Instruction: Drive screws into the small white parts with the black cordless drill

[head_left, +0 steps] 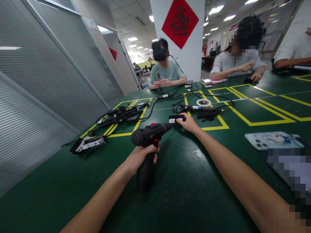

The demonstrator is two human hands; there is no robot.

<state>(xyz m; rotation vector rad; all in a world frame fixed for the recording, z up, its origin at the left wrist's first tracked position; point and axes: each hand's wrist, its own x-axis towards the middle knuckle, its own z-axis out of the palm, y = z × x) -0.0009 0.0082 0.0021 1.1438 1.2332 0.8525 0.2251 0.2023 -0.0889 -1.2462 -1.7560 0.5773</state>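
A black cordless drill [148, 134] with red buttons stands upright on the green table, its chuck pointing right. Around its handle, just under the body, my left hand [142, 158] is wrapped. My right hand [186, 122] is closed on a small black piece with a white label [177, 119], just beyond the drill's tip. Whether the tip touches that piece I cannot tell. Behind my right hand lie a roll of white tape [203, 103] and a dark pen-shaped tool with a cable [206, 109].
Bundled black cables [121, 115] and a black-and-white packet [89, 143] lie at left. A phone in a pale case [272, 140] rests at right. Yellow tape outlines [269, 123] mark the green table [184, 194]. Across it sit several people, one holding an orange-handled tool [158, 76].
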